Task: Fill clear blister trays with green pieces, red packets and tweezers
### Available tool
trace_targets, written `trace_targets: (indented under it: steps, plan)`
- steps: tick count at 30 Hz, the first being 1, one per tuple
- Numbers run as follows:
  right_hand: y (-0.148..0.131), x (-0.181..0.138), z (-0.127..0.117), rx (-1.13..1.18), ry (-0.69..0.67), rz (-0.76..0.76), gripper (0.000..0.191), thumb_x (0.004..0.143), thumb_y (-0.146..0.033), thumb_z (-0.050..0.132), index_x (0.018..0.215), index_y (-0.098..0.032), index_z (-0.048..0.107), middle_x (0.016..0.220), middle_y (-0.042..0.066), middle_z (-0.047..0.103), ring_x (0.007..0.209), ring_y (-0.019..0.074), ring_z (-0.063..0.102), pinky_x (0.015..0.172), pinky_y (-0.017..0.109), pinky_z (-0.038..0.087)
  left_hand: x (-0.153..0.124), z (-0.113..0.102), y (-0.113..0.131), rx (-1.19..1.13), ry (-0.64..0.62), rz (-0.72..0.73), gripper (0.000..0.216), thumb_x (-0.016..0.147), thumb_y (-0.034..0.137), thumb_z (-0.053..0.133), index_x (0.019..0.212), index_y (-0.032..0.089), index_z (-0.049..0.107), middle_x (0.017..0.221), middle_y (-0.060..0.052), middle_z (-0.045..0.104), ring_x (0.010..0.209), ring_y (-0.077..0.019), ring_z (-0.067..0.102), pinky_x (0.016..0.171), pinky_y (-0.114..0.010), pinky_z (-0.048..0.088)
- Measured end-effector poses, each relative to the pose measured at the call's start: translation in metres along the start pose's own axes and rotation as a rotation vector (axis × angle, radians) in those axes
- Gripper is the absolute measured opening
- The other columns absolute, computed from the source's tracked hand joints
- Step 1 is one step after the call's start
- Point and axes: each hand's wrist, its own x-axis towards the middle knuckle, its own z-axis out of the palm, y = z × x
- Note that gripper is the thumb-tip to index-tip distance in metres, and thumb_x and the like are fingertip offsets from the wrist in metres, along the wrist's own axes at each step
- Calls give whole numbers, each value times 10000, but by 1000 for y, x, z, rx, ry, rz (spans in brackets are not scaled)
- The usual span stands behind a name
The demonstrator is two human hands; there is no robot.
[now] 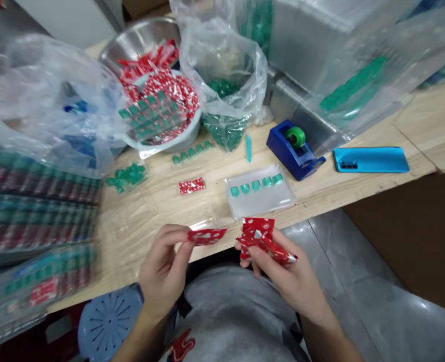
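Observation:
My left hand (168,269) pinches one red packet with white marks (206,236) between thumb and fingers, just over the table's front edge. Several similar red packets (258,239) are bunched in my right hand (282,269), its thumb pressed over them. A single red packet (191,186) lies flat on the table ahead of my hands. Beyond my right hand is a clear flat tray (262,198) with a row of small green squarish pieces (256,185). Another row of green pieces (192,152) lies farther back, and loose green pieces (129,175) sit to the left.
A pale bowl (186,138) heaped with red packets and a steel bowl (112,42) stand at the back. Nearby are a plastic bag of green pieces (226,125), a blue tape dispenser (292,151), a blue phone (371,159) and, at left, stacked filled packs (37,221).

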Motion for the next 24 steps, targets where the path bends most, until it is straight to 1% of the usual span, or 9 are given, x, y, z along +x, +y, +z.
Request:
trace_targets:
  steps: [2,6,8,10,14,16,19,22,24]
  plan:
    - [1,6,0,-32,9,-24,132,888,-247,639,1019,-232,649,777,-11,661,666,87,619,544,169,476,6,4,4,-57,-86,-104,81,884,136,603,860,196,651,776,-2,661,734,-115,630,669,-204,511]
    - [-2,15,6,36,-120,30,389,842,-259,689,1208,-287,564,841,-24,638,670,86,589,566,179,492,16,15,13,-117,-201,-344,74,861,206,616,795,178,634,703,3,658,639,-112,617,589,-191,493]
    - [-4,19,10,69,-164,67,364,848,-319,684,1188,-265,566,854,-13,640,663,90,582,579,195,508,19,21,17,-131,-229,-422,104,841,228,621,752,176,614,667,11,635,611,-109,598,574,-192,480]
    - [-4,23,11,72,-143,77,272,872,-380,649,1086,-224,588,844,3,648,648,91,577,573,203,506,22,24,19,-142,-263,-478,141,838,254,615,721,177,595,651,15,609,605,-109,582,567,-194,471]
    - [3,31,5,59,-55,79,305,876,-424,643,1074,-207,563,717,-6,661,565,97,560,530,211,463,34,16,10,-137,-308,-504,118,837,289,608,815,180,644,748,-13,644,695,-133,606,626,-220,485]
    - [7,36,-1,48,-12,65,299,879,-420,644,1072,-205,566,688,-9,660,560,102,556,522,213,443,44,6,1,-126,-276,-497,142,831,307,611,872,181,662,770,-19,660,687,-136,605,653,-240,494]
    - [5,44,-8,17,41,22,248,876,-401,656,1006,-202,587,724,-6,653,577,94,544,526,212,430,57,-14,-15,-117,-182,-501,161,839,336,615,847,182,660,718,-10,653,643,-132,598,657,-253,505]
    - [-6,51,-2,-26,37,-3,213,859,-385,677,901,-199,583,667,-34,602,532,75,514,514,208,412,57,-25,-24,-153,-121,-485,152,863,336,623,854,191,668,718,-3,656,653,-124,612,673,-239,517]
    - [-14,54,8,-49,-5,11,217,841,-379,688,853,-195,572,615,-51,563,491,66,484,494,207,398,52,-23,-21,-237,-139,-463,190,863,355,642,974,206,679,823,-17,688,691,-125,632,697,-240,535]
